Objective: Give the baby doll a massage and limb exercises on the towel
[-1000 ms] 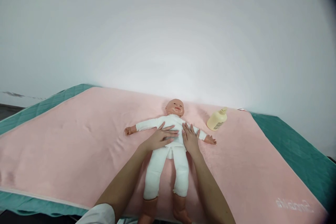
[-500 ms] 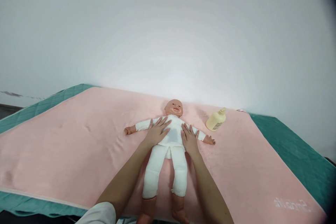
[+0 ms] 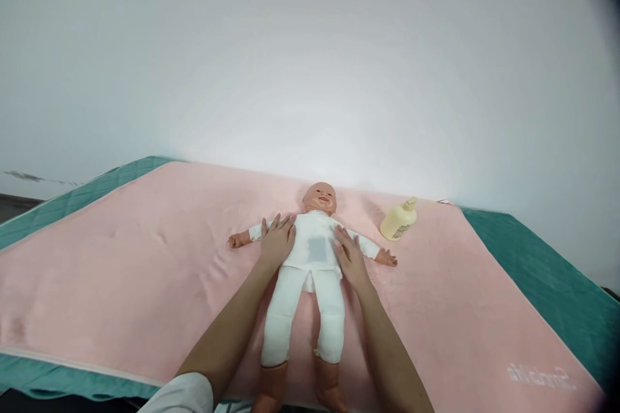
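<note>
Doll (image 3: 314,222) on its back on the pink blanket (image 3: 169,284), between 2 bare hands and touching both. Long axis running straight away from the wearer: bald head (image 3: 320,197) at the far end, feet (image 3: 272,387) toward the near edge, 2 arms out sideways. Left hand (image 3: 278,242) palm down along the left side of the trunk, fingers slightly parted over the upper sleeve. Right hand (image 3: 352,261) palm down along the opposite side, fingertips pointing up toward the shoulder. Both hands flat and well apart from each other, closed on nothing; pressure impossible to tell. Grey patch (image 3: 318,248) on the white shirt (image 3: 301,250), in the gap between: just beside the right fingertips, with bare shirt between it and the left hand. Yellow pump bottle (image 3: 398,222) standing beyond the doll's right-hand sleeve, clear of both hands, nearer the right. Green pad (image 3: 537,258) under the blanket.
</note>
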The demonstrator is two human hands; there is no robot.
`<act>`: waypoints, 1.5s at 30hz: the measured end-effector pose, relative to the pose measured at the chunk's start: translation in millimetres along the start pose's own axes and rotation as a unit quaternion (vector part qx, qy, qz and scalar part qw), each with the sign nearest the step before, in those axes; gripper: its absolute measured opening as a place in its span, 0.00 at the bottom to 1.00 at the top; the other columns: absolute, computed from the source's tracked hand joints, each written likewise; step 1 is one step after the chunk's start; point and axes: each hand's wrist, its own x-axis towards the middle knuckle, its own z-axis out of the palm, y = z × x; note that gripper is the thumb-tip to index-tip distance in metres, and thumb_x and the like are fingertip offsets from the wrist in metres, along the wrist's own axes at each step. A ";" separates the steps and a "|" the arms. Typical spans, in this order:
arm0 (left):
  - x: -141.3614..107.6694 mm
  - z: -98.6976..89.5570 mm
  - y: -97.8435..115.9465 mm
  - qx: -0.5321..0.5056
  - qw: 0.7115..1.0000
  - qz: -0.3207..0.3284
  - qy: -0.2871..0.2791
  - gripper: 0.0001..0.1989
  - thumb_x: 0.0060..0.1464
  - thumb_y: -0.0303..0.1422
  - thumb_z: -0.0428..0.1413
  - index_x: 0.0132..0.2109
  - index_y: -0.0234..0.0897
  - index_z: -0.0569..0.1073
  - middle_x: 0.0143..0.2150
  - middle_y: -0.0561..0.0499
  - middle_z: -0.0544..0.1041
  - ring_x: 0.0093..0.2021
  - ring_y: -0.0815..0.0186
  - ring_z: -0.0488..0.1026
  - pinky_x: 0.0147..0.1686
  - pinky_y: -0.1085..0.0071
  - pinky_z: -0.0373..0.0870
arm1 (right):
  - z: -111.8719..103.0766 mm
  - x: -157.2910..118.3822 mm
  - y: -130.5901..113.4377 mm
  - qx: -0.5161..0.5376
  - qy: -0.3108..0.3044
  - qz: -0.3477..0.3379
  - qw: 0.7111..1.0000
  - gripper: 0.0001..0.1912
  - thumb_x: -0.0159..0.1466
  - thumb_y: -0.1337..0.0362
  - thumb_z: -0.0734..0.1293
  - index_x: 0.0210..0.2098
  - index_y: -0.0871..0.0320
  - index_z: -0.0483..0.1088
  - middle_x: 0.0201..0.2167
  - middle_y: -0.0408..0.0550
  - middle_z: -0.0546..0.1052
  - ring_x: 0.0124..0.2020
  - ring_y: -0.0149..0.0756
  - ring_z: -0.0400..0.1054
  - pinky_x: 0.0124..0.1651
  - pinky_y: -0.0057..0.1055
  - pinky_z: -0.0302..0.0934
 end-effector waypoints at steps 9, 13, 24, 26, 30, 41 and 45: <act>-1.4 0.9 2.7 0.008 1.000 0.007 0.014 0.23 0.65 0.35 0.39 0.63 0.43 0.67 0.62 0.49 0.71 0.68 0.54 0.57 0.67 0.42 0.38 | -8.5 -12.0 -46.6 -0.007 -0.213 -0.207 0.955 0.33 0.69 0.41 0.43 0.62 0.44 0.64 0.60 0.40 0.71 0.68 0.38 0.54 0.72 0.41 0.42; -2.2 -0.4 4.1 0.007 1.000 0.003 0.014 0.23 0.65 0.34 0.40 0.63 0.43 0.67 0.62 0.49 0.71 0.68 0.54 0.57 0.68 0.42 0.38 | -8.1 -7.1 -47.0 -0.005 -0.259 -0.215 0.942 0.34 0.69 0.42 0.44 0.65 0.49 0.58 0.67 0.41 0.60 0.72 0.41 0.41 0.73 0.49 0.26; -2.7 0.3 3.8 0.009 1.000 0.002 0.004 0.23 0.66 0.35 0.40 0.63 0.43 0.66 0.63 0.49 0.69 0.69 0.54 0.56 0.68 0.42 0.37 | 4.0 3.2 -39.8 -0.055 -0.237 -0.131 0.961 0.31 0.70 0.45 0.48 0.69 0.44 0.44 0.72 0.39 0.42 0.74 0.43 0.27 0.69 0.59 0.17; -2.6 0.4 3.8 0.013 1.000 0.002 0.004 0.23 0.66 0.35 0.40 0.64 0.43 0.66 0.64 0.49 0.69 0.69 0.54 0.56 0.68 0.42 0.37 | 6.5 5.9 -39.6 -0.067 -0.225 -0.111 0.966 0.30 0.71 0.45 0.47 0.69 0.43 0.44 0.72 0.39 0.41 0.74 0.42 0.27 0.69 0.61 0.17; -2.4 0.9 4.0 0.017 1.000 0.001 0.003 0.24 0.66 0.36 0.39 0.64 0.42 0.65 0.64 0.49 0.68 0.69 0.54 0.56 0.68 0.43 0.36 | 10.5 10.1 -39.7 -0.096 -0.200 -0.071 0.973 0.30 0.70 0.45 0.48 0.69 0.41 0.43 0.72 0.38 0.41 0.74 0.43 0.26 0.68 0.64 0.19; -2.0 2.7 4.5 0.022 1.000 -0.007 0.005 0.24 0.66 0.36 0.40 0.64 0.44 0.65 0.64 0.49 0.68 0.69 0.54 0.56 0.67 0.43 0.37 | 18.4 19.0 -32.0 -0.127 -0.137 0.023 0.982 0.31 0.70 0.44 0.49 0.69 0.40 0.40 0.72 0.38 0.41 0.73 0.48 0.26 0.65 0.71 0.22; -1.9 2.6 3.9 0.016 1.000 -0.004 0.002 0.24 0.66 0.36 0.40 0.65 0.43 0.65 0.64 0.49 0.68 0.69 0.54 0.56 0.67 0.42 0.37 | 19.0 20.8 -26.5 -0.128 -0.116 0.074 0.982 0.31 0.70 0.44 0.49 0.69 0.40 0.39 0.72 0.37 0.39 0.73 0.51 0.27 0.64 0.72 0.22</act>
